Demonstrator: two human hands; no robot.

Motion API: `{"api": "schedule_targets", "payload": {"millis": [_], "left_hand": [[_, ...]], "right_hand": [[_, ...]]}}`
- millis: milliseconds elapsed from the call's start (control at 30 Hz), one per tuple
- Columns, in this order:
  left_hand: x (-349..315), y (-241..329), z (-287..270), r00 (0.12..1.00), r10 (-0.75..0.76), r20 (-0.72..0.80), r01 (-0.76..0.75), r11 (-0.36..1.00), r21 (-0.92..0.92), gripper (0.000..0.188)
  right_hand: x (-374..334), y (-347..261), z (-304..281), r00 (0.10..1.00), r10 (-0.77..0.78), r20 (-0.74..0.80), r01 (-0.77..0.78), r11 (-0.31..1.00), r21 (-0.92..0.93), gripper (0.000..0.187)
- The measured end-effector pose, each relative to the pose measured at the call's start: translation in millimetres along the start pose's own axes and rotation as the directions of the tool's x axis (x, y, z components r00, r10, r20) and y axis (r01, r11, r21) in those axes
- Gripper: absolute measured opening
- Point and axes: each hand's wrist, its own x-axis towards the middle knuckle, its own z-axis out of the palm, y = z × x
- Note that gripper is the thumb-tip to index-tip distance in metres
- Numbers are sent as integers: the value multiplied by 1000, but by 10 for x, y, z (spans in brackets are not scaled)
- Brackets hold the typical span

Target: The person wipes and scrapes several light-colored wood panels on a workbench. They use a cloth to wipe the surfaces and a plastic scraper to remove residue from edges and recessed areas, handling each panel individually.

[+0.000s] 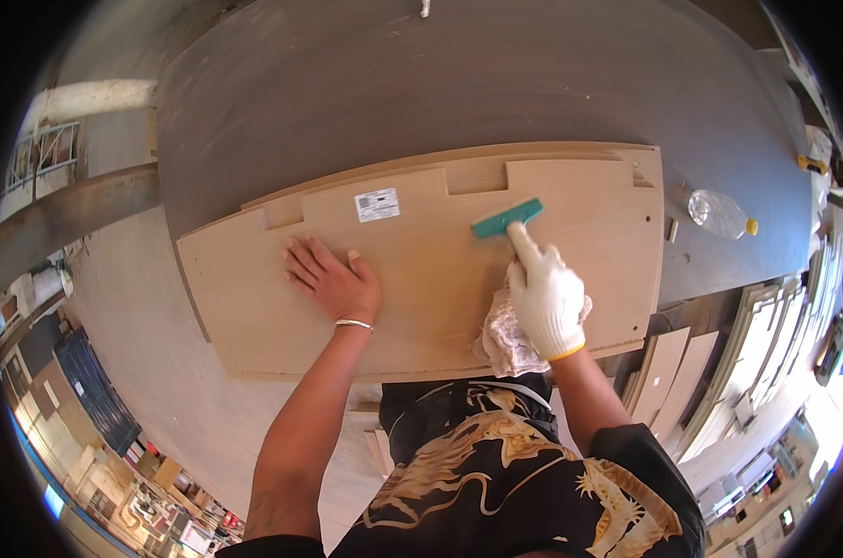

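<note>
A light brown wooden panel (421,279) lies before me, with rectangular notches along its far edge and a white label (377,205) on its face. My left hand (336,277), bare with a bangle at the wrist, rests flat on the panel, fingers stretched out. In a white knitted glove, my right hand (544,293) grips a teal-bladed scraper (507,218), the index finger running along toward its head. The scraper's blade lies over the panel to the right of the label. A crumpled pinkish cloth (510,339) sits under and beside the gloved hand; whether the hand touches it is unclear.
Another similar panel (579,147) shows beneath, along the far edge. The dark grey table (421,93) stretches beyond. At right lies a clear plastic bottle (716,214) with a yellow cap. Lower right, stacked boards (751,339) stand near the table's edge. Pale floor (133,307) is at left.
</note>
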Motion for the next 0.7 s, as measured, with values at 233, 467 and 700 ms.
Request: {"api": "schedule_targets", "payload": {"millis": [233, 467, 700], "left_hand": [[14, 37, -47, 1000, -4, 21, 5, 1000, -20, 84], [23, 54, -108, 999, -9, 32, 11, 999, -43, 81], [20, 44, -105, 999, 13, 36, -11, 998, -57, 87]], "right_hand": [[149, 208, -91, 989, -118, -93, 121, 992, 34, 50], [106, 164, 50, 954, -221, -202, 233, 972, 39, 48], [159, -20, -11, 989, 16, -147, -13, 1000, 21, 47]]}}
